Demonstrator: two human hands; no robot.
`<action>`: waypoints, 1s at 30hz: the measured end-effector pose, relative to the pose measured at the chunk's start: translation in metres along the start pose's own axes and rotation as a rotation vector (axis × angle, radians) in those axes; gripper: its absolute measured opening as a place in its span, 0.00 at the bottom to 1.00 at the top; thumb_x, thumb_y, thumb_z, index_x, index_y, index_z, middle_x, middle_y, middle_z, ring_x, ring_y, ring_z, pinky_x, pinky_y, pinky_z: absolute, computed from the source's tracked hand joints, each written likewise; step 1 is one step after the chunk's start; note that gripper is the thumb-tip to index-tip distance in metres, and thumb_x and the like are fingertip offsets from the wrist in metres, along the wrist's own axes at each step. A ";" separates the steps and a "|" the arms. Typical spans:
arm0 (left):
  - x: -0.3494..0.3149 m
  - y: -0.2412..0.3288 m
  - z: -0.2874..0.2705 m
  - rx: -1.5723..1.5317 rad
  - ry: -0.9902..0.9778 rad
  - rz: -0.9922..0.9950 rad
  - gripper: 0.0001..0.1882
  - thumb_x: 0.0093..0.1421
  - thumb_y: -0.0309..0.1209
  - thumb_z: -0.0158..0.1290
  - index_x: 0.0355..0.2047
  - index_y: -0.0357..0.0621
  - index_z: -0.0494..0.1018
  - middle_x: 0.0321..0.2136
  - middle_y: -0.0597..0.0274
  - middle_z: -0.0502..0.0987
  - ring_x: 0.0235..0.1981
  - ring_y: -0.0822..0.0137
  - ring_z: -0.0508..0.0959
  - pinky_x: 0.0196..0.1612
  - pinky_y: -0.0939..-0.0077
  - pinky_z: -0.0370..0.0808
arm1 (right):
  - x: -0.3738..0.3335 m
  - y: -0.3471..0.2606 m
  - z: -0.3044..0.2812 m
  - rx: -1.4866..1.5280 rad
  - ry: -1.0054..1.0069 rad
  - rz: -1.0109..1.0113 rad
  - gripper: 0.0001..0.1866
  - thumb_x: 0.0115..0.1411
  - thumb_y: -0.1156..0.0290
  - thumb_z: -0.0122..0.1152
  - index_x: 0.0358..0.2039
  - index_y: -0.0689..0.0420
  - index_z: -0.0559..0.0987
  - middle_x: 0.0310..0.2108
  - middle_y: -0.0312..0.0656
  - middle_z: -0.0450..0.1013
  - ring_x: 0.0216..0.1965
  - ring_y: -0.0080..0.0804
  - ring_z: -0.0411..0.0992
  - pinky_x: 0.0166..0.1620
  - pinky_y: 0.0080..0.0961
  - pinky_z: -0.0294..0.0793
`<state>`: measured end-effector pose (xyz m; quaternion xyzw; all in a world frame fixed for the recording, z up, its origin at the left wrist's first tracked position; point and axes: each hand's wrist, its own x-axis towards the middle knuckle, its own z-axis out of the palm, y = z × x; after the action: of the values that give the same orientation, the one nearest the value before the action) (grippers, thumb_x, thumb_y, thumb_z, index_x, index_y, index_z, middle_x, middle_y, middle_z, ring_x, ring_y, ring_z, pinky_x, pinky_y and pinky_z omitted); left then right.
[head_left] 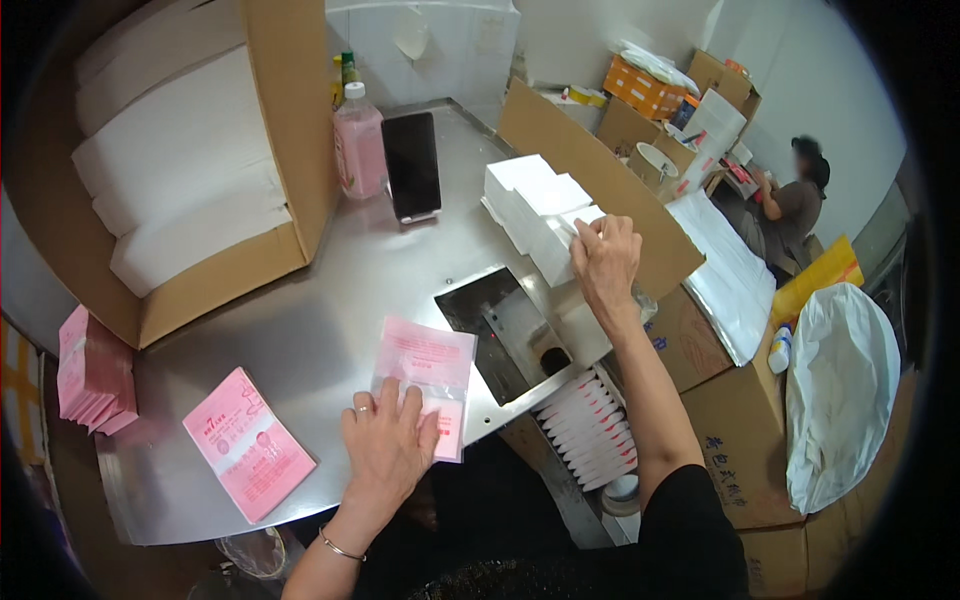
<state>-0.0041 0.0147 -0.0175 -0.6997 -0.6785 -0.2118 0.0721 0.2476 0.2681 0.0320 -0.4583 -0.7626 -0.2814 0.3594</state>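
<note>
Head view of a packing station. The left hand [388,448] lay flat, fingers spread, pressing a pink-printed clear pouch [427,382] against the steel tabletop [330,300]; its grip was open, holding nothing. The right hand [605,258] reached forward and pinched the nearest white pad of a short row of white pad stacks [535,205] that stood against a cardboard divider [590,170]; its grip was closed on that pad.

Likely hazards: the row stood just beside the rectangular opening [505,330] in the tabletop, so a careless pull might have tipped neighbouring pads into it; the pouch lay near the tabletop's front edge and could have slid off if the flat hand had lifted.

Containers: a large cardboard box [290,130], tipped on its side at upper left, held thick layers of white pads [180,170]. A low tray [590,420] under the opening held filled pink-edged pouches standing in a row. A pink-liquid bottle [358,145] stood beside a dark phone [412,165]. Loose pink packets [248,442] lay flat at left; another pile of them [92,375] lay at the far left edge.
</note>
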 end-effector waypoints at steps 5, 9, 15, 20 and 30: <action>-0.001 0.003 -0.005 -0.003 0.053 -0.010 0.19 0.56 0.40 0.60 0.44 0.43 0.76 0.48 0.52 0.71 0.43 0.51 0.68 0.44 0.57 0.64 | 0.002 -0.003 0.010 0.032 -0.097 0.033 0.09 0.53 0.69 0.64 0.34 0.56 0.85 0.29 0.40 0.71 0.40 0.39 0.69 0.42 0.40 0.65; -0.002 0.004 -0.004 -0.053 0.075 -0.038 0.20 0.55 0.40 0.61 0.44 0.41 0.75 0.50 0.46 0.67 0.47 0.48 0.65 0.50 0.54 0.62 | 0.005 -0.004 0.012 0.099 -0.180 0.083 0.10 0.54 0.67 0.64 0.31 0.59 0.84 0.29 0.44 0.72 0.39 0.42 0.69 0.42 0.42 0.67; -0.005 0.005 -0.004 -0.056 0.063 -0.081 0.21 0.54 0.39 0.61 0.44 0.40 0.75 0.50 0.42 0.64 0.50 0.45 0.64 0.52 0.51 0.61 | -0.001 -0.006 0.002 0.140 -0.215 0.050 0.14 0.56 0.63 0.64 0.28 0.63 0.82 0.30 0.48 0.72 0.39 0.45 0.70 0.42 0.43 0.69; -0.004 0.002 -0.006 -0.027 0.080 -0.060 0.20 0.55 0.42 0.60 0.41 0.40 0.76 0.47 0.44 0.67 0.46 0.48 0.65 0.48 0.55 0.62 | 0.003 -0.009 0.004 0.101 -0.269 0.035 0.14 0.57 0.64 0.62 0.27 0.64 0.82 0.30 0.51 0.73 0.39 0.46 0.71 0.42 0.45 0.71; -0.001 0.004 -0.010 -0.074 0.072 -0.079 0.20 0.55 0.45 0.62 0.37 0.40 0.74 0.41 0.47 0.68 0.43 0.50 0.66 0.45 0.56 0.63 | 0.003 -0.004 -0.002 0.177 -0.316 0.106 0.11 0.57 0.69 0.59 0.35 0.62 0.84 0.32 0.51 0.74 0.39 0.49 0.71 0.43 0.46 0.71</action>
<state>-0.0024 0.0093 -0.0084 -0.6667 -0.6941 -0.2643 0.0620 0.2433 0.2665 0.0353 -0.5031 -0.8060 -0.1186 0.2884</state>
